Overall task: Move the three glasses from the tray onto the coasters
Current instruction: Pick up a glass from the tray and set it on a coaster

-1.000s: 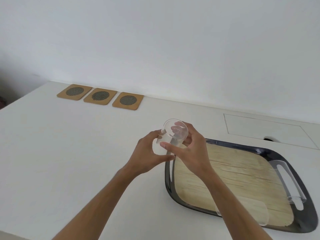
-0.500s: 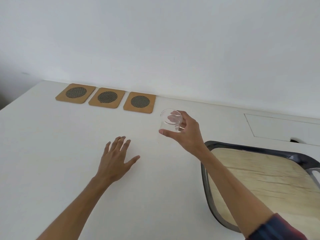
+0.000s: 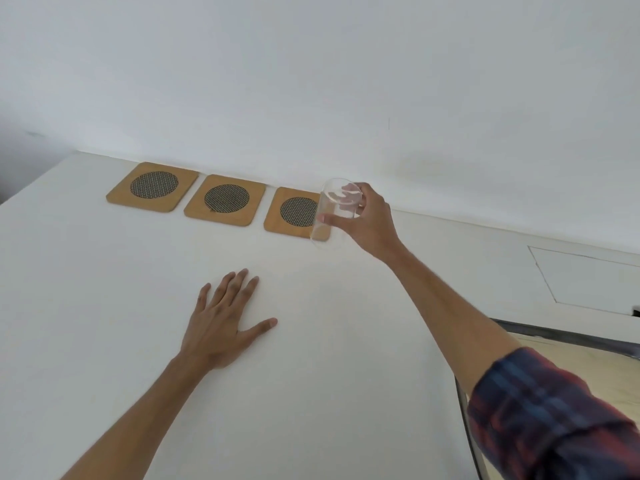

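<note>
The right hand (image 3: 363,223) is clamped around a clear glass (image 3: 334,213), thumb on the near side and fingers behind, holding it in the air at the right edge of the rightmost coaster (image 3: 294,213). Two more coasters, the middle coaster (image 3: 225,199) and the left coaster (image 3: 152,186), sit in a row along the wall (all three bare). The left hand (image 3: 221,323) lies flat on the white bench (image 3: 104,306), fingers spread, holding nothing. A corner of the tray (image 3: 554,336) shows at lower right, past a plaid sleeve (image 3: 547,417).
</note>
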Demonstrator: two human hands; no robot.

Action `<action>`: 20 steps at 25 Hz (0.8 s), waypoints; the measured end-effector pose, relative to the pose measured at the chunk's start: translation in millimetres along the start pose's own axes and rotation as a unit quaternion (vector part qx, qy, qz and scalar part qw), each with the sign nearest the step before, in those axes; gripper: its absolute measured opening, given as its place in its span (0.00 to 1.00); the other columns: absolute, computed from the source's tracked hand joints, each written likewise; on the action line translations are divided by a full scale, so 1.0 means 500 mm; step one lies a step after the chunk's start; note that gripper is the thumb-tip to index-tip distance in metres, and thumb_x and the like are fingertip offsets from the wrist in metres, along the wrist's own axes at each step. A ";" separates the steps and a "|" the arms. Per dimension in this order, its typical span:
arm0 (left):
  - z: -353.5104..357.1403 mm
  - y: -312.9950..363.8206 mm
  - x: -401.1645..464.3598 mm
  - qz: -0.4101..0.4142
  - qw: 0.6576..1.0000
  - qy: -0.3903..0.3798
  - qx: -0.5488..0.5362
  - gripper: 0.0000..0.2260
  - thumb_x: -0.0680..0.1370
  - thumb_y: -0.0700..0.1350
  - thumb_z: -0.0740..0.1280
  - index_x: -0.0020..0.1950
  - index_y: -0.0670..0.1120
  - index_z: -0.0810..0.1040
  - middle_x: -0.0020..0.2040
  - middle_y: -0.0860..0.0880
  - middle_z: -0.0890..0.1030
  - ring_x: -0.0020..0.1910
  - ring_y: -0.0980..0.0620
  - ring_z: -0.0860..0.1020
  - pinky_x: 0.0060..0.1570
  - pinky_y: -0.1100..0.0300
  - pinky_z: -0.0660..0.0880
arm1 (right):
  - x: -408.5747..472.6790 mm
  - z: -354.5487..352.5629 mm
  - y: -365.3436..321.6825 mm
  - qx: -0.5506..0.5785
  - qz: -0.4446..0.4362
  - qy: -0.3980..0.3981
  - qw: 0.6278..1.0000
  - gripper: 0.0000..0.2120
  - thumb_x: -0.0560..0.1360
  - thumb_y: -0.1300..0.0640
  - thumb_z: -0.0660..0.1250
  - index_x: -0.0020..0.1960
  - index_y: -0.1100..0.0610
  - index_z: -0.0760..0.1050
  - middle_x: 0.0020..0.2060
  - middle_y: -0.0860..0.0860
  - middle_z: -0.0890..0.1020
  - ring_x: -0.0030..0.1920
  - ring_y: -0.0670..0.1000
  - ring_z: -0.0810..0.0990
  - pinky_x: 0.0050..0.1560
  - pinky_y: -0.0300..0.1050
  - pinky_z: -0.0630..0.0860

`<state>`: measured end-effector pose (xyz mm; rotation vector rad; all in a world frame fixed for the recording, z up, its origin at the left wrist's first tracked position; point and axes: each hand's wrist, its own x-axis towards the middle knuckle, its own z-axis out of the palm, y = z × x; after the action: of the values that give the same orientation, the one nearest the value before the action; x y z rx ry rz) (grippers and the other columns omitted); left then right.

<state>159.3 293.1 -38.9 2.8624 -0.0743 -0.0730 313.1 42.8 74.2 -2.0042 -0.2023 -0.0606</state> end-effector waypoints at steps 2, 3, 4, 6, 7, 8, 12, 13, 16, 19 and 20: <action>0.006 -0.004 0.003 0.000 1.000 -0.003 0.002 0.43 0.72 0.77 0.42 0.82 0.56 0.48 0.83 0.54 0.48 0.82 0.54 0.45 0.79 0.47 0.42 | 0.041 0.026 0.003 -0.006 0.008 -0.003 1.000 0.35 0.62 0.51 0.85 0.63 0.58 0.74 0.56 0.52 0.84 0.56 0.52 0.84 0.55 0.45 0.80; 0.008 -0.006 0.005 0.000 1.000 -0.001 0.005 0.42 0.72 0.76 0.42 0.82 0.56 0.47 0.83 0.55 0.47 0.82 0.54 0.45 0.79 0.47 0.42 | 0.060 0.038 0.005 -0.006 0.013 0.000 1.000 0.35 0.62 0.52 0.85 0.63 0.59 0.73 0.55 0.52 0.84 0.55 0.53 0.84 0.55 0.45 0.80; 0.008 -0.006 0.006 0.002 1.000 0.002 0.007 0.42 0.72 0.76 0.42 0.82 0.56 0.47 0.83 0.55 0.47 0.82 0.54 0.44 0.79 0.47 0.42 | 0.078 0.049 0.006 -0.004 0.017 0.004 1.000 0.35 0.63 0.52 0.85 0.63 0.59 0.73 0.55 0.53 0.83 0.55 0.53 0.84 0.54 0.45 0.79; 0.010 -0.008 0.009 0.002 1.000 0.004 0.007 0.41 0.73 0.76 0.43 0.82 0.57 0.46 0.83 0.55 0.46 0.82 0.55 0.44 0.79 0.47 0.42 | 0.112 0.071 0.013 -0.001 0.025 0.003 1.000 0.35 0.63 0.53 0.85 0.63 0.58 0.72 0.56 0.52 0.82 0.55 0.52 0.82 0.53 0.43 0.78; 0.011 -0.008 0.010 0.002 1.000 0.004 0.006 0.41 0.73 0.76 0.43 0.82 0.57 0.46 0.83 0.55 0.46 0.82 0.55 0.44 0.79 0.47 0.42 | 0.126 0.081 0.017 0.003 0.026 -0.001 1.000 0.35 0.63 0.52 0.85 0.64 0.57 0.72 0.56 0.52 0.81 0.57 0.53 0.82 0.54 0.44 0.78; 0.012 -0.009 0.010 0.001 1.000 0.004 0.005 0.41 0.73 0.76 0.43 0.82 0.57 0.46 0.83 0.56 0.45 0.81 0.55 0.43 0.79 0.47 0.41 | 0.138 0.090 0.023 0.005 0.027 -0.008 1.000 0.36 0.63 0.52 0.84 0.64 0.58 0.71 0.56 0.52 0.79 0.58 0.53 0.81 0.56 0.46 0.78; 0.013 -0.011 0.011 -0.001 1.000 0.003 0.008 0.41 0.72 0.77 0.43 0.81 0.59 0.44 0.83 0.57 0.44 0.81 0.56 0.42 0.79 0.47 0.41 | 0.181 0.124 0.036 -0.029 0.018 -0.018 0.999 0.36 0.63 0.50 0.84 0.64 0.59 0.71 0.56 0.52 0.79 0.56 0.52 0.81 0.57 0.45 0.76; 0.013 -0.012 0.012 -0.001 1.000 0.005 0.005 0.41 0.72 0.77 0.43 0.81 0.59 0.44 0.83 0.57 0.44 0.81 0.56 0.42 0.79 0.47 0.41 | 0.189 0.131 0.038 -0.040 0.014 -0.019 0.999 0.36 0.63 0.50 0.84 0.64 0.59 0.71 0.55 0.52 0.79 0.55 0.52 0.81 0.56 0.45 0.75; 0.013 -0.011 0.012 0.001 1.000 0.007 0.000 0.41 0.72 0.77 0.43 0.81 0.59 0.44 0.83 0.57 0.44 0.81 0.57 0.42 0.79 0.47 0.41 | 0.209 0.143 0.048 -0.066 0.008 -0.027 0.997 0.36 0.63 0.48 0.84 0.63 0.59 0.71 0.52 0.50 0.78 0.56 0.54 0.81 0.59 0.48 0.76; 0.013 -0.013 0.013 0.001 1.000 0.005 0.007 0.41 0.72 0.77 0.42 0.81 0.59 0.43 0.83 0.57 0.43 0.81 0.57 0.41 0.79 0.48 0.41 | 0.220 0.147 0.057 -0.067 0.019 -0.020 0.997 0.37 0.63 0.48 0.84 0.63 0.59 0.71 0.52 0.49 0.77 0.54 0.54 0.80 0.60 0.52 0.77; 0.013 -0.013 0.013 0.000 1.000 0.004 0.007 0.41 0.72 0.77 0.41 0.81 0.59 0.43 0.83 0.57 0.43 0.81 0.57 0.41 0.79 0.48 0.41 | 0.222 0.148 0.058 -0.067 0.021 -0.014 0.997 0.37 0.62 0.48 0.84 0.63 0.58 0.71 0.51 0.48 0.77 0.52 0.52 0.80 0.60 0.51 0.77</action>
<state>165.5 297.1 -47.1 2.8769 -0.0742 -0.0610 423.9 110.2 31.3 -2.1436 -0.1790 -0.0201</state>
